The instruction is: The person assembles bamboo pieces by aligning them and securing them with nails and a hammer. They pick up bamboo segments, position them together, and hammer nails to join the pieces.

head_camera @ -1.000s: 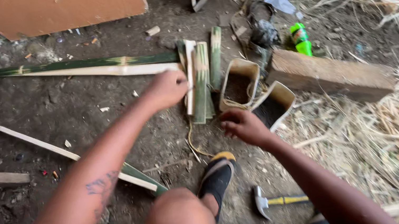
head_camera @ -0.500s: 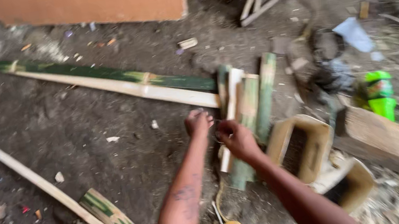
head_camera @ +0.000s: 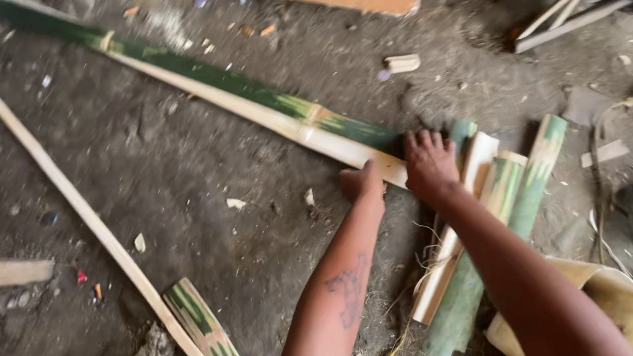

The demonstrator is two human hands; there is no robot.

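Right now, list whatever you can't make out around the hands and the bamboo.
- Left hand, head view: fingers curl under the long split bamboo, so the grip is hidden.
- Right hand: its palm covers the bamboo's end.
- Short bamboo slats: lower parts hidden by the right forearm.
- Bamboo's far end: cut off by the top edge.

Bare forearms, left arm (head_camera: pixel 347 287) bearing a blurry, perhaps tattooed mark.
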